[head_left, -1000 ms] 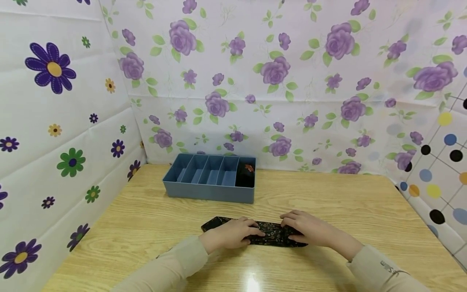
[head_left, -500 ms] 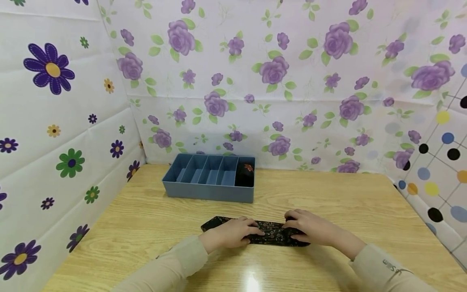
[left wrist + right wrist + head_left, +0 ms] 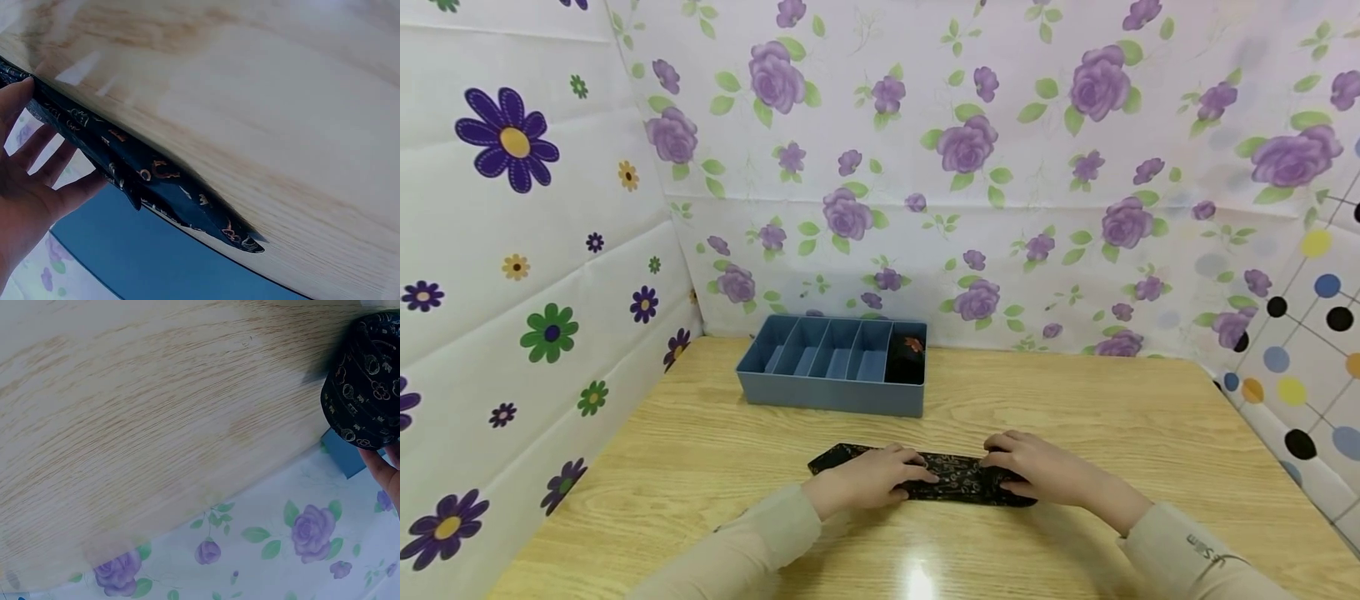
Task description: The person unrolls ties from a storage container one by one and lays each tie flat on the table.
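A black necktie (image 3: pixel 953 477) with a small gold and white print lies lengthwise on the table, its pointed end to the left. My left hand (image 3: pixel 871 480) rests across its middle, fingers extended; the left wrist view has the thumb along one edge and the fingertips along the other. At the right end the tie is bunched into a thick roll (image 3: pixel 365 381), and my right hand (image 3: pixel 1037 468) grips that roll with bent fingers. Part of the roll is hidden under the right hand in the head view.
Behind the hands stands a blue divided box (image 3: pixel 831 395). Its rightmost compartment contains a dark bundle (image 3: pixel 906 358) with an orange-red motif; the other compartments show bare floors. Flower-printed cloth (image 3: pixel 1037 275) rises at the back of the wooden table (image 3: pixel 1075 400).
My right hand has shifted slightly right, its fingers closing more over the roll. My left hand and the tie's pointed end have slid a little left.
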The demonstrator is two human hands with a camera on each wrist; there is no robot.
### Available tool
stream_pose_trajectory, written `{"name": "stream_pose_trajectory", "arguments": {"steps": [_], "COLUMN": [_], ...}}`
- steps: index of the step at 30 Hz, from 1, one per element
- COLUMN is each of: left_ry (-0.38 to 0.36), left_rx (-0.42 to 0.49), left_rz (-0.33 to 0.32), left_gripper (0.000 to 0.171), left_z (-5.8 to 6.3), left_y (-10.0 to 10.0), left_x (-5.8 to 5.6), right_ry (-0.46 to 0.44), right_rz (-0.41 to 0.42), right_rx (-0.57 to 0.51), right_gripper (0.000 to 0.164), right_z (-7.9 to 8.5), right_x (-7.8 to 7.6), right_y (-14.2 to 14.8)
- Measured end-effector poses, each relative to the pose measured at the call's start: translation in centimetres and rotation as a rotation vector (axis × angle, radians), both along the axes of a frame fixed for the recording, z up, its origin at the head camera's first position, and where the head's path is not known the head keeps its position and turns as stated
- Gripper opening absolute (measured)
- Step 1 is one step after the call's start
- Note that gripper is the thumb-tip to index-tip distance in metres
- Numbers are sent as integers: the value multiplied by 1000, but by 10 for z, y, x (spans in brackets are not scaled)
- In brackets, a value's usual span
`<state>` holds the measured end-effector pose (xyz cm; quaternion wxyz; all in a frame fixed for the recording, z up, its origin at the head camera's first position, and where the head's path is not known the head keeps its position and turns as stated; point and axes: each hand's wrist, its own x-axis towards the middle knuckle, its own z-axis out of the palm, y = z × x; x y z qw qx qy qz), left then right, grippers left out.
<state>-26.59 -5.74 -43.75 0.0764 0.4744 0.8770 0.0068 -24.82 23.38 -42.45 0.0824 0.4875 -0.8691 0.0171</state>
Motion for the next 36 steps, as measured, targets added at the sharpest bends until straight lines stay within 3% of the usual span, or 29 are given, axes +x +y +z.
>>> {"name": "stream_pose_trajectory", "arguments": {"steps": [18,26,36], "left_ry": [-80,-85,-118], "left_rx": [45,50,74], "left_rz": [44,55,78], "left_gripper": [46,45,44], "left_z": [0,2,2], "left_y": [-23,-33,-42], "left_x": [-3,-4,-4], "right_ry": [22,45,13], "right_rz": [-10,10,10], "right_rx": [-2,-33,-50], "right_gripper": [28,36,37], "right_z": [0,-2,-3], "right_x": [-1,-3,-3], "right_y": [-8,-10,-11]}}
